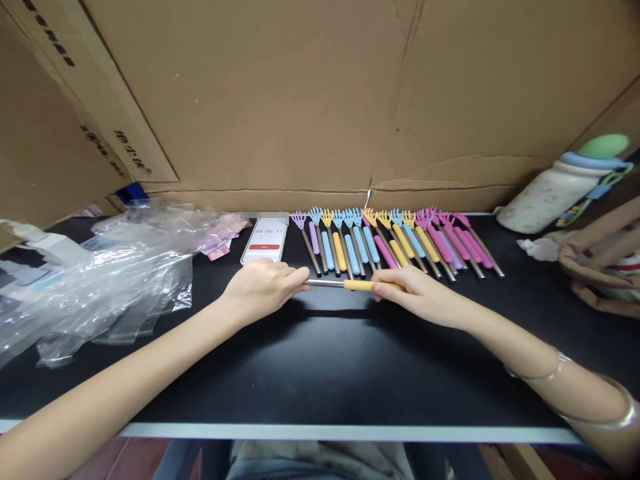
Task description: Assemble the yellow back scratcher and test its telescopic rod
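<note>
Between my two hands a back scratcher (327, 283) with a metal rod and a yellow grip is held level above the black table. My left hand (265, 287) is closed round its metal end, hiding the claw if it lies there. The fingers of my right hand (407, 290) wrap the yellow grip. Just beyond lies a row of back scratchers (353, 243) with claw heads and grips in purple, blue, yellow and pink, heads pointing to the far edge. A white phone (265, 240) showing a timer rests left of the row, near my left hand.
Clear plastic bags (125, 280) are heaped on the left, with pink printed cards (223, 240) beside them. A white bottle (555, 193) with a green lid leans at the far right, near a brown bag (595, 267). Cardboard walls (300, 100) enclose the black table (325, 380).
</note>
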The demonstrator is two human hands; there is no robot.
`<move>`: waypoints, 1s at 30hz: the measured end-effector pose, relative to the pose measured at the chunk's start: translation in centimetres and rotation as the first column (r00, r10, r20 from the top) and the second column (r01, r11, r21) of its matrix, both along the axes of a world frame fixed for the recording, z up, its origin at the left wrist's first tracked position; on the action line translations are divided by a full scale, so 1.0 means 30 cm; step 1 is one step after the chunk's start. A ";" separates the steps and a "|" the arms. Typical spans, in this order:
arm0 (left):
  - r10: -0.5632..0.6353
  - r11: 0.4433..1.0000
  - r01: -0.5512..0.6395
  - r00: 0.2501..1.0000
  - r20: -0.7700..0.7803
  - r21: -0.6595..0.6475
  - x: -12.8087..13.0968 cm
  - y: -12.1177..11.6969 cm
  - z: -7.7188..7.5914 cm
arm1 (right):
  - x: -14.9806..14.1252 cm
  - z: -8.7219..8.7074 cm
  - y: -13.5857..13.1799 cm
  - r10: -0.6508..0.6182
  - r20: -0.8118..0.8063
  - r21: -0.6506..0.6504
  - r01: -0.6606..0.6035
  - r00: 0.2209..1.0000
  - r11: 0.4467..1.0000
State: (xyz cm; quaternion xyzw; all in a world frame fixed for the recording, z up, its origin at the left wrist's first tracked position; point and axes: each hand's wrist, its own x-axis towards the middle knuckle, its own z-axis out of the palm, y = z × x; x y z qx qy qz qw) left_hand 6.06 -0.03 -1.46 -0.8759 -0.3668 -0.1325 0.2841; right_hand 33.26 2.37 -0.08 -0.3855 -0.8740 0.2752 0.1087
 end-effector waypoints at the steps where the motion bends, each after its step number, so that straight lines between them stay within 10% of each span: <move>1: -0.005 1.000 0.006 1.000 -0.006 0.009 0.002 -0.001 -0.001 | 0.001 0.001 0.001 0.008 -0.013 -0.045 -0.008 1.000 0.999; 10: -0.028 0.996 0.034 0.997 -0.075 0.087 0.021 -0.013 -0.007 | 0.003 -0.004 0.002 0.013 -0.025 -0.312 -0.020 1.000 0.950; 20: 0.012 0.998 -0.008 0.998 -0.065 0.058 0.016 -0.013 0.018 | -0.013 -0.044 -0.011 -0.014 0.019 0.169 0.011 1.000 0.986; 30: 0.104 0.992 -0.108 0.993 -0.051 -0.072 0.014 -0.022 0.010 | -0.005 -0.068 -0.024 -0.094 0.136 0.704 -0.029 0.986 0.710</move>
